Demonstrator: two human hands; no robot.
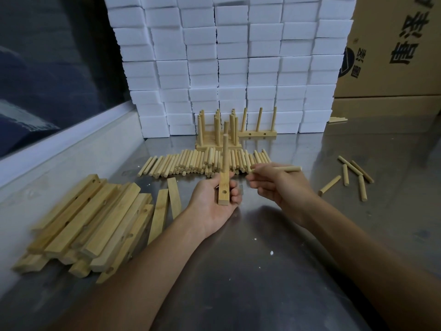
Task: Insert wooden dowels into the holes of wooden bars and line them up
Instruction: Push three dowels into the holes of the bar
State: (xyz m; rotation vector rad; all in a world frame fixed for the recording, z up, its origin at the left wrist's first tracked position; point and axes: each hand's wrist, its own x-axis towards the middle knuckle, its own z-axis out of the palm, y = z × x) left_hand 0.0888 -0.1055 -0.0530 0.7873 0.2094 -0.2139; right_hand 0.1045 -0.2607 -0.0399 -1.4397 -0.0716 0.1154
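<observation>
The left hand grips the bar, long axis pointing away, one dowel upright; right hand pinches a dowel lying crosswise just right of the bar's open hole

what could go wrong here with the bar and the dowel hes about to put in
1. The left hand holds the bar in the air by its sides, so pressing the next dowel into the open hole could tilt or slip it.
2. The right hand pinches that dowel sideways; it must be turned upright, or it may jam.
3. The hands sit just before the loose dowel row, which a stray move could scatter.
</observation>
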